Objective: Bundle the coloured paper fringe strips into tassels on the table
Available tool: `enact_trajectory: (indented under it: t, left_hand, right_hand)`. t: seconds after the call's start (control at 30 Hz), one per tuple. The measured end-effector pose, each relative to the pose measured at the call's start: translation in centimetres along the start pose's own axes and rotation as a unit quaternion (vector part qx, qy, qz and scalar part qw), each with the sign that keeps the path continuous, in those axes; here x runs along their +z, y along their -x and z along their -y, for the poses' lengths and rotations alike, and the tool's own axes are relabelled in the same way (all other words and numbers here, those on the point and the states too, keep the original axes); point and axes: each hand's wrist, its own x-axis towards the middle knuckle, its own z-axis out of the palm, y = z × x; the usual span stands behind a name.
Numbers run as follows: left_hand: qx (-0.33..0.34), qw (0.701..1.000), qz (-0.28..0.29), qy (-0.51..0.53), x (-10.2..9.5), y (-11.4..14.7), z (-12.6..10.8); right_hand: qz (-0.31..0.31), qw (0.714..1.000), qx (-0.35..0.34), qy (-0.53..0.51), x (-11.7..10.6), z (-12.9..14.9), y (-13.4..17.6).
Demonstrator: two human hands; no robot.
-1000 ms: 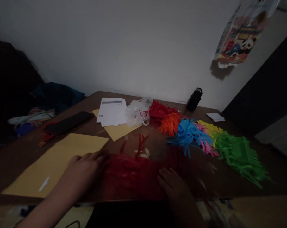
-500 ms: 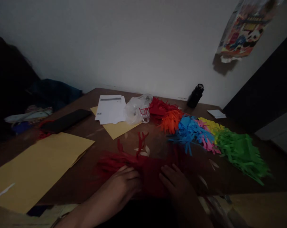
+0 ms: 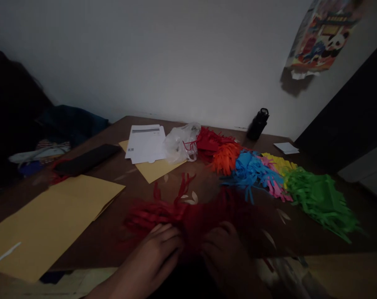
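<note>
Red fringed tissue paper (image 3: 193, 216) lies at the table's near edge, its cut strips fanned out to the left and right. My left hand (image 3: 163, 249) has its fingers curled over the paper's near left part, with the thumb tucked underneath. On the other side my right hand (image 3: 222, 247) is bent round the near right part, dim and slightly blurred. Between both hands the flat middle of the paper is dark and smeared. A few loose red strips stick up at its far side.
Fringed bundles in red (image 3: 208, 143), orange (image 3: 225, 158), blue (image 3: 249, 168), pink (image 3: 274, 185), yellow (image 3: 278, 166) and green (image 3: 324, 199) line the right side. Yellow envelopes (image 3: 60, 216), a black case (image 3: 88, 160), white papers (image 3: 146, 143), a plastic bag (image 3: 178, 143) and a black bottle (image 3: 257, 124) surround them.
My right hand has moved slightly left and nearer to me, its fingers more bent. My left hand has shifted slightly toward me. The red paper's middle has folded or crumpled between them.
</note>
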Motion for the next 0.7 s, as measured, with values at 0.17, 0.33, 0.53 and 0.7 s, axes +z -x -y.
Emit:
enact_trajectory:
  t: [0.17, 0.33, 0.53, 0.7]
  left_hand:
    - [0.005, 1.000, -0.001, 0.000, -0.17, -0.09, -0.10]
    - [-0.003, 1.000, 0.003, 0.004, -0.05, 0.01, -0.13]
    - [-0.019, 0.999, -0.018, 0.042, 0.07, 0.12, 0.07]
    - [-0.010, 0.998, -0.027, 0.052, 0.13, 0.29, 0.46]
  right_hand:
    - [-0.005, 0.999, -0.021, 0.025, 0.11, -0.07, 0.22]
    - [-0.020, 0.999, -0.008, 0.023, -0.01, 0.31, -0.29]
    - [0.034, 0.999, 0.033, -0.005, -0.08, 0.86, -0.59]
    - [0.068, 0.997, 0.037, -0.003, 0.43, 0.57, -0.42]
